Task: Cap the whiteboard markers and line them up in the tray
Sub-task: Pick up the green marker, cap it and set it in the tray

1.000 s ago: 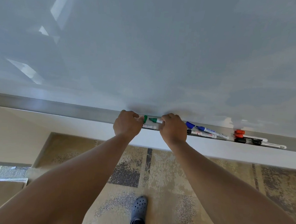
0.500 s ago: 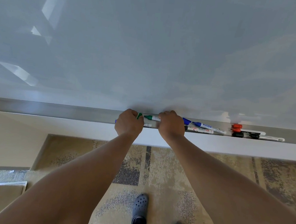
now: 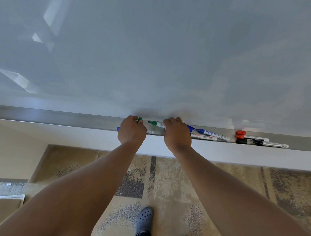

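Markers lie scattered along the metal tray [image 3: 59,117] under the whiteboard [image 3: 155,53], and both hands work at its middle. Nearest the camera, two grey clogs [image 3: 144,218] stand on a patterned carpet [image 3: 174,183], with both bare forearms reaching up from there to the tray. The left hand [image 3: 131,131] is curled closed, its fingertips pinching a green cap [image 3: 139,120] at the far side of the fist. The right hand [image 3: 177,134] is closed around the barrel of the green marker [image 3: 155,123], whose bare green tip points left toward the cap; a small gap separates tip and cap. Beneath the left hand, a blue-ended marker [image 3: 118,128] lies along the tray's front lip. Just right of the right hand, a blue marker [image 3: 210,133] lies slanted beside a white marker with red print [image 3: 204,137]. Farther right, well apart from the hands, a red-capped marker [image 3: 250,138] and a black-capped marker [image 3: 259,143] lie side by side, with a loose red cap [image 3: 241,132] just behind them.
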The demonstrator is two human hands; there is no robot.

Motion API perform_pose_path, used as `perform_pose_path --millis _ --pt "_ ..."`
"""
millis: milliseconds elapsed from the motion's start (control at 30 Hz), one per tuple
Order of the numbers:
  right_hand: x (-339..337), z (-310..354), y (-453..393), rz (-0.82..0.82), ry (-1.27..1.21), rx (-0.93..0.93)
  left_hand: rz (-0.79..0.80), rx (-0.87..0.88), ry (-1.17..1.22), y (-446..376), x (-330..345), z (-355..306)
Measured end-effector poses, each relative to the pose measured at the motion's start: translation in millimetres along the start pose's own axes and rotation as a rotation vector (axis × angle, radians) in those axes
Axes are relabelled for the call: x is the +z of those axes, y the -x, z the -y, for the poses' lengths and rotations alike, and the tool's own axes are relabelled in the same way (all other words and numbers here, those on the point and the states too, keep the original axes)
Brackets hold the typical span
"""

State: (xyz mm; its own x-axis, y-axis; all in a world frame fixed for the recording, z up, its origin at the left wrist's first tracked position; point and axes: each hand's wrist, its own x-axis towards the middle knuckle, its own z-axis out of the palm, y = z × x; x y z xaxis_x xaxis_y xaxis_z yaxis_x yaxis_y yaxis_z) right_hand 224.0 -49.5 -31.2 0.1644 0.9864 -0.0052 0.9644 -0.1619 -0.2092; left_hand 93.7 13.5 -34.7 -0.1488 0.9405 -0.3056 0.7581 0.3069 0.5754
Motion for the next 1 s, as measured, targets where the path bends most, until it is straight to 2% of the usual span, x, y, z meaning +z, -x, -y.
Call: perform_pose_path --millis 333,467,567,700,1000 --pt "-30 0 24 -0.065 0.034 -0.077 0.004 -0.005 0.286 33 -28 -1" --pt "-47 0 39 -0.082 0.039 -0.099 0.115 -0.148 0.533 53 -44 -8" --pt "-62 -1 50 -0.114 0.009 -0.112 0.152 -0.215 0.606 72 -61 -18" --pt "-85 0 62 -0.164 -0.011 -0.107 0.171 -0.218 0.709 94 -79 -31" --pt "-138 7 79 -0.315 0.035 -0.145 0.179 -0.126 0.755 135 -121 -63"
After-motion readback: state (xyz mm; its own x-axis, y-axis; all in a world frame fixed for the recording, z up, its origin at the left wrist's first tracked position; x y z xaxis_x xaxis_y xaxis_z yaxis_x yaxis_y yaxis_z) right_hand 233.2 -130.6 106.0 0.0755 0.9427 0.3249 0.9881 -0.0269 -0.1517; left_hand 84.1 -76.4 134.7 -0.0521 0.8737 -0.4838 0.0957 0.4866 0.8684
